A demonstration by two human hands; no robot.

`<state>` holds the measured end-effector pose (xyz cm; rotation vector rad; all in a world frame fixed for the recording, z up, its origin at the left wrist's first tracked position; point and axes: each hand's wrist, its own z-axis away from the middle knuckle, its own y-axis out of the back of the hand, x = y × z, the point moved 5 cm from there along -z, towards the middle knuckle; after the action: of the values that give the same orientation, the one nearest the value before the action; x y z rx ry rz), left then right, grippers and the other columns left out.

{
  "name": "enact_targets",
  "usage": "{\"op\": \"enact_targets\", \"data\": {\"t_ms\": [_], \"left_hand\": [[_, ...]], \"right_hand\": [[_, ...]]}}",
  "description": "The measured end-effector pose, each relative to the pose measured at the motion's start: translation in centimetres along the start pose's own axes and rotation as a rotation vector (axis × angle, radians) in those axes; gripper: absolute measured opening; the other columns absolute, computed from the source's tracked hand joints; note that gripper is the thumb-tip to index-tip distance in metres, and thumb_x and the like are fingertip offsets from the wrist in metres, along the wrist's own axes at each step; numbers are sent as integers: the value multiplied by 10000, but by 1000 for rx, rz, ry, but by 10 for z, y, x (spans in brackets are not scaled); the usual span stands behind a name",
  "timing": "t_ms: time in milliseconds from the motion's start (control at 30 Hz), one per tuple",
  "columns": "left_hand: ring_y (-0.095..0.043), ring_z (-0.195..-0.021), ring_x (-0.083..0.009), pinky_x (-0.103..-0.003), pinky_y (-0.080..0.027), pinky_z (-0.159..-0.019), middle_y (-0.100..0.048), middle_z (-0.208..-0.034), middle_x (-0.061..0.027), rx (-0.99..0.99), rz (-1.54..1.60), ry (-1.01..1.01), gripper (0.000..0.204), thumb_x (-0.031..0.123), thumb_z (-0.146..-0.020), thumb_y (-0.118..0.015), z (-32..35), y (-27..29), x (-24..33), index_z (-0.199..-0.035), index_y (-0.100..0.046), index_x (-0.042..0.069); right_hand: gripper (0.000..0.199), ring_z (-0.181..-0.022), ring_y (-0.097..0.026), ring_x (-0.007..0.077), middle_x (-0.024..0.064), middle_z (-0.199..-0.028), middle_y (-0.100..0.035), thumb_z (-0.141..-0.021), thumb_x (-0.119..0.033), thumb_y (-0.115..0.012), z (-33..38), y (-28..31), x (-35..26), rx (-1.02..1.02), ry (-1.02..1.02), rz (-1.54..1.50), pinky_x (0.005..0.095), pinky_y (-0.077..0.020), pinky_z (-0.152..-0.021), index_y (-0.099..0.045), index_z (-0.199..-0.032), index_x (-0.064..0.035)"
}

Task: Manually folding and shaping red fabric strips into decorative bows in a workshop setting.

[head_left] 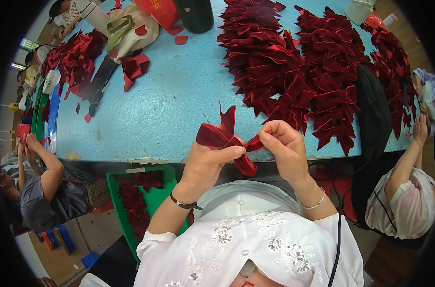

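Observation:
A dark red velvet bow (225, 136) is held in front of me, just over the near edge of the light blue table (169, 100). My left hand (205, 160) pinches its knot, thumb lying across the middle. My right hand (284, 146) grips one ribbon tail at the bow's right side between thumb and fingers. Another tail sticks up, and a loop hangs down between my hands.
Rows of finished red velvet bows (294, 67) cover the table's far right. More bows (71, 60) and red scraps lie at the far left. A green crate (136, 196) with red pieces sits below the table's edge. Seated people flank me: one on the left (40, 186), another on the right (409, 191).

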<state>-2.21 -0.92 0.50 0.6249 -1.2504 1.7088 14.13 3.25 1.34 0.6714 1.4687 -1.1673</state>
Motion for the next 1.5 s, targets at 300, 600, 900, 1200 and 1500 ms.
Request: {"op": "enact_targets", "data": {"t_ms": [300, 600, 900, 1200, 1500], "left_hand": [[-606, -844, -139, -293, -506, -749, -627, -915, -51, 62, 165, 50, 213, 73, -809, -684, -9, 1, -1, -991, -586, 23], [-600, -891, -146, -305, -501, -806, -624, -967, -57, -22, 208, 82, 233, 67, -822, -671, -19, -6, -9, -1031, -581, 17], [-590, -871, -128, -268, -476, -780, -636, -943, -50, -56, 241, 53, 206, 59, -819, -675, -28, -20, -13, -1011, -609, 21], [-577, -857, -105, -245, -452, -768, -643, -931, -31, 80, 242, -28, 176, 61, -812, -686, -41, -23, -16, -976, -631, 28], [-572, -875, -114, -270, -456, -796, -637, -988, -43, 82, 355, -4, 212, 57, -807, -690, -45, -19, -6, -1001, -619, 9]], "right_hand": [[322, -903, -523, 227, 105, -989, -560, -653, 50, -701, -6, -5, -39, -172, 676, 625, 330, -444, -754, -579, -945, -8], [311, -867, -514, 276, 104, -960, -575, -552, 37, -729, -10, -5, -34, -272, 865, 753, 376, -432, -750, -606, -831, -24], [238, -725, -510, 262, 102, -829, -609, -667, 22, -686, -10, 5, -30, -223, 968, 706, 365, -428, -658, -602, -888, -4], [110, -676, -488, 141, 56, -750, -586, -838, -18, -638, -18, 17, -7, 82, 613, 499, 252, -398, -595, -591, -932, 15], [99, -715, -464, 32, -3, -813, -569, -881, -64, -613, -35, 22, 15, 102, -43, -78, 166, -380, -627, -603, -927, 23]]}}
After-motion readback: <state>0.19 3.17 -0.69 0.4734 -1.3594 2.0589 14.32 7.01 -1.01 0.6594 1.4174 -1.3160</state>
